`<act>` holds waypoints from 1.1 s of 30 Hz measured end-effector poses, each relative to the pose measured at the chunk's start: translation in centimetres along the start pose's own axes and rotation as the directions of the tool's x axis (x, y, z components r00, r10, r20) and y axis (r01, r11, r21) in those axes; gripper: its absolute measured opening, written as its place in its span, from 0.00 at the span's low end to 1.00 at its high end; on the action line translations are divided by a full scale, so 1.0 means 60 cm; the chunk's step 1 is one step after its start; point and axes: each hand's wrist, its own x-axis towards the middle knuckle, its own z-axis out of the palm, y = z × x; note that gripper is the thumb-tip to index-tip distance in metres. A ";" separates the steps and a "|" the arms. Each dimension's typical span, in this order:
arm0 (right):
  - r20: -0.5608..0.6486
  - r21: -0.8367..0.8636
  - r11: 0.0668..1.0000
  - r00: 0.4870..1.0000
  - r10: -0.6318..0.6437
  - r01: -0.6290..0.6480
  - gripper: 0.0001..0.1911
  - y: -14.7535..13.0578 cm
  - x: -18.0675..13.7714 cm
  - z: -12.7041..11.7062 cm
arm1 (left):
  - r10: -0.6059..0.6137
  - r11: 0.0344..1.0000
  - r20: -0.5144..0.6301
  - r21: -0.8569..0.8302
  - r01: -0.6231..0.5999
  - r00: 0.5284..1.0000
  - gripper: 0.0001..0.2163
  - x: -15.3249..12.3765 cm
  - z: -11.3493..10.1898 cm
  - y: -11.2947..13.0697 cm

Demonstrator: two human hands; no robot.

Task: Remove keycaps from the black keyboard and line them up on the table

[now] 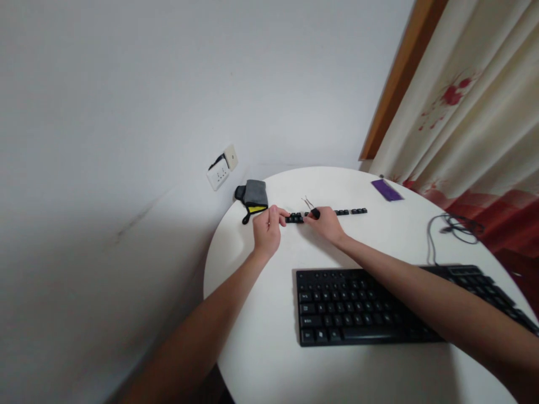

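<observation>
A line of small black keycaps lies on the white table between my two hands; at its left part the caps sit in two rows. My left hand rests at the left end of this line, fingers bent and apart, the fingertips touching or very near the end caps. In my right hand is a wire keycap puller, its thin prongs pointing up and away. The fingertips of that hand reach down to the caps and partly hide them. More keycaps continue to the right of it.
A black keyboard lies in front, crossed by my right forearm; its cable is coiled at the right. Behind my left hand is a folded grey cloth with yellow. A purple piece lies at the far right edge. The wall borders the left.
</observation>
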 end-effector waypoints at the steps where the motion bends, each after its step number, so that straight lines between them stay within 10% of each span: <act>1: -0.023 0.055 0.997 0.999 -0.046 0.047 0.11 0.001 -0.004 -0.014 | -0.003 1.000 -0.003 0.002 0.003 1.000 0.25 0.000 0.000 0.000; 8: -0.064 0.504 0.847 0.985 -0.157 0.168 0.19 0.012 -0.087 -0.129 | -0.009 0.999 0.020 0.050 0.008 1.000 0.26 -0.004 0.002 0.009; 12: -0.057 0.431 0.879 0.979 -0.198 0.203 0.20 0.022 -0.147 -0.166 | 0.028 0.999 0.102 0.042 -0.033 0.994 0.25 -0.013 0.008 0.024; 21: 0.196 0.418 0.883 0.928 -0.317 0.213 0.11 0.062 -0.205 -0.173 | 0.090 0.995 0.412 0.003 -0.100 0.907 0.23 -0.039 0.029 0.040; 33: 0.298 0.462 0.827 0.822 -0.485 0.320 0.12 0.074 -0.209 -0.184 | 0.060 0.996 0.468 0.024 -0.081 0.882 0.21 -0.045 0.032 0.031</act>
